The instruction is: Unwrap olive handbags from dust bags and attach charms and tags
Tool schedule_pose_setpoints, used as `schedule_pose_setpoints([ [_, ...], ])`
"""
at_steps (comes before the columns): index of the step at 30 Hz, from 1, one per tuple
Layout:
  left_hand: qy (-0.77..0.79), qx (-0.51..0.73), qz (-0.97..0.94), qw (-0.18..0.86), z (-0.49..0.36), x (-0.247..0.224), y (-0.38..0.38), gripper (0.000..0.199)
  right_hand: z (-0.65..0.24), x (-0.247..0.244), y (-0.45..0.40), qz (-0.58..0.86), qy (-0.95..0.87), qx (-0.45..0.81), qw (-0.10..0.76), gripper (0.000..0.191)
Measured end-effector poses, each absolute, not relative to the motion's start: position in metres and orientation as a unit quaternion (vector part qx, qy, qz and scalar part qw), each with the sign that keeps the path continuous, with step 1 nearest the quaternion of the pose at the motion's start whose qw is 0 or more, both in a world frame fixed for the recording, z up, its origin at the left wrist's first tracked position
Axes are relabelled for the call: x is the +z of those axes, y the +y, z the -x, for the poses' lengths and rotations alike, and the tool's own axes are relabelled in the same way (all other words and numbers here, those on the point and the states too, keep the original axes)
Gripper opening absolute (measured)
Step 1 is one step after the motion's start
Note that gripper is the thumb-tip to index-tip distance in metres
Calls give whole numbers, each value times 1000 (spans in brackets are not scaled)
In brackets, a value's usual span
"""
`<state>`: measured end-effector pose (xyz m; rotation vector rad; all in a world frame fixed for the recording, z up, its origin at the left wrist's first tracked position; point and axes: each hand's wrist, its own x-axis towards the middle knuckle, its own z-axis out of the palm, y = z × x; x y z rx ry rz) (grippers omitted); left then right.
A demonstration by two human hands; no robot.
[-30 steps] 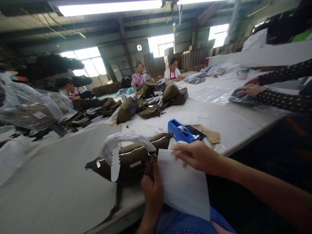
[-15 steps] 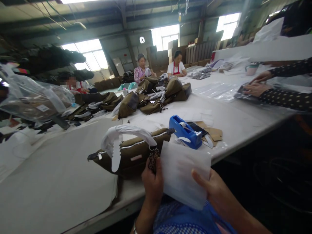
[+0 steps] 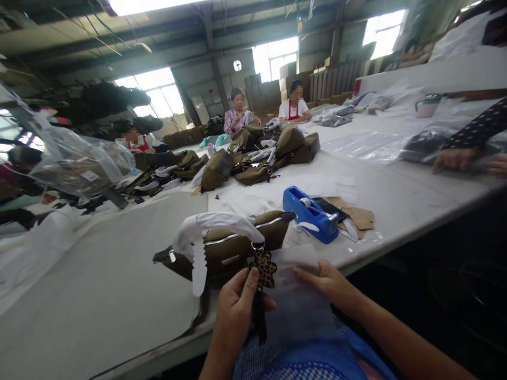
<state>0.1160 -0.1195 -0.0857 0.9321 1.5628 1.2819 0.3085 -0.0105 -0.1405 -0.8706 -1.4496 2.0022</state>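
Observation:
An olive handbag point(image 3: 233, 244) with a silver zip stands at the table's front edge, its handle point(image 3: 222, 221) wrapped in white paper. From a ring at the handle's end hangs a leopard-print charm point(image 3: 264, 268) with a dark tassel. My left hand point(image 3: 237, 298) pinches the charm at its left side. A sheet of thin white tissue paper point(image 3: 299, 301) lies behind and right of the charm, with my right hand point(image 3: 322, 279) closed on its upper right part. A white notched strip point(image 3: 199, 264) hangs across the bag's front.
A blue tape dispenser point(image 3: 311, 214) sits just beyond the bag, beside brown cardboard pieces point(image 3: 358, 214). Further back are piled olive bags point(image 3: 257, 155). Large pale sheets point(image 3: 119, 274) cover the left side. Co-workers sit opposite; another person's hand point(image 3: 455, 158) rests on dark plastic-wrapped goods at right.
The tissue paper has shifted down and behind the charm, which now shows its leopard-print face. My right hand has moved left, closer to the charm. The co-worker's hands at right moved further right.

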Motion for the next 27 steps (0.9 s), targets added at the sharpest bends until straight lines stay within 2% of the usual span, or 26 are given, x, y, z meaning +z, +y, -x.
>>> schedule_pose_setpoints([
  [2, 591, 535, -336, 502, -122, -93, -118, 52, -292, -136, -8, 282, -533, 749, 275, 45],
  [5, 557, 562, -299, 533, -129, -110, -115, 53, -275, -130, -5, 231, -520, 774, 277, 43],
  [10, 589, 570, -303, 486, -130, -125, -109, 61, -265, -128, 0, 208, -493, 806, 253, 47],
  [19, 622, 540, -385, 417, -126, -129, -102, 64, -253, -109, 1, 281, -612, 666, 321, 39],
  [21, 650, 514, -418, 371, -123, -130, -110, 61, -250, -107, 1, 274, -598, 678, 328, 38],
  [23, 692, 512, -428, 277, -117, -130, -122, 54, -249, -107, 2, 262, -587, 690, 332, 41],
  [25, 730, 542, -385, 159, -107, -130, -133, 45, -250, -106, 5, 257, -583, 698, 327, 45],
  [27, 737, 583, -322, 116, -96, -128, -139, 46, -252, -106, 8, 257, -588, 699, 314, 46],
])
